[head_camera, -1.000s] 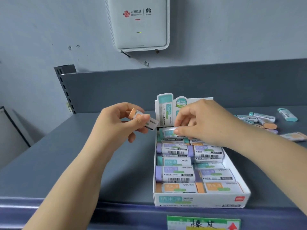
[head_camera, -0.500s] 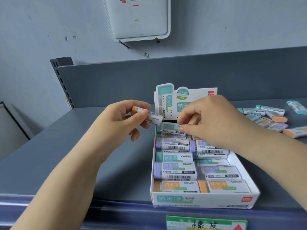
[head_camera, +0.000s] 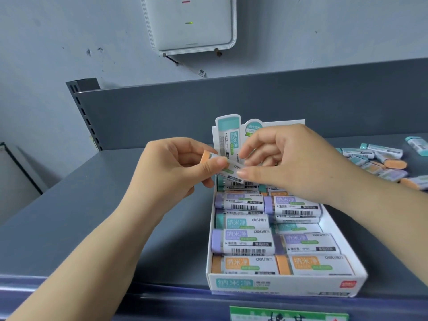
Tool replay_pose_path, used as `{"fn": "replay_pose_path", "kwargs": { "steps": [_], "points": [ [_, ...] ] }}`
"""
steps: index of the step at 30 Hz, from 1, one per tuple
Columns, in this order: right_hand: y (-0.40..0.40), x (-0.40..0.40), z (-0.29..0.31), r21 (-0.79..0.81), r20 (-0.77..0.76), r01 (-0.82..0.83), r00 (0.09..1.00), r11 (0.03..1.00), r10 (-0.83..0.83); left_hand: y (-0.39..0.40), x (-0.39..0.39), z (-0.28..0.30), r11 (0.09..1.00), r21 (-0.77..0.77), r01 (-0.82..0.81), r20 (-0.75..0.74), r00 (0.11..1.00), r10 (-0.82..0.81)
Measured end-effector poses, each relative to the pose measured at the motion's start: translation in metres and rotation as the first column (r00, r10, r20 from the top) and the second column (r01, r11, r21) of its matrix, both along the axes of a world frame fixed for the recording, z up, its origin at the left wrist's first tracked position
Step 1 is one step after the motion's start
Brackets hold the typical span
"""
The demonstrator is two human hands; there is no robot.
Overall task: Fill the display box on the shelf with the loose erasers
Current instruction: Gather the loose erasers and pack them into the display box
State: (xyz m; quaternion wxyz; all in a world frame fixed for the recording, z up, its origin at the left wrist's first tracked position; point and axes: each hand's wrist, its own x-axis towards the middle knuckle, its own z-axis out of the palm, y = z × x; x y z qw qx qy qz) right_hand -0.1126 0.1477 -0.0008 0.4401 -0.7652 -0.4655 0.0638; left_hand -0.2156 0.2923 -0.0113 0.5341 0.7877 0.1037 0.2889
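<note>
From the head camera, the left hand (head_camera: 176, 167) pinched a small orange-ended eraser (head_camera: 222, 166) between thumb and curled fingers, holding it above the back-left corner of the display box (head_camera: 284, 284). The eraser was a rounded block in a smooth white paper sleeve with printed lettering. The right hand (head_camera: 294, 163) met it from the other side, its thumb and forefinger closing on the sleeve's free end, the other fingers curled loosely behind.

The display box was a shallow white cardboard tray with a glossy printed front lip and an upright die-cut header card (head_camera: 228, 135) at the back, standing on the matte grey metal shelf (head_camera: 92, 216). Inside lay packed erasers (head_camera: 245, 242) in two columns, flat and overlapping in rows: purple, teal and orange ends, each in a white barcoded sleeve. The right hand and wrist hid the back-right rows, so how full that corner was could not be told.

To the right, on the shelf well apart from the box, lay a jumbled heap of loose erasers (head_camera: 379, 161) in the same colours. A grey back panel (head_camera: 254, 98) rose behind the shelf, with a slotted upright post (head_camera: 84, 112) at its left. Above, on the scuffed pale wall, hung a white rounded plastic router (head_camera: 190, 24) with a small green light. A green price label (head_camera: 287, 315) sat on the shelf's front edge.
</note>
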Motion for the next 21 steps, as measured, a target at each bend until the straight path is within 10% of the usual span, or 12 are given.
{"fn": "replay_pose_path", "kwargs": {
  "steps": [21],
  "points": [
    [-0.009,0.003,-0.003,-0.184,0.278,0.112,0.959,0.977,-0.057,0.005,0.000,-0.009,0.892,0.452,0.002,-0.213,0.971,0.106]
  ]
}}
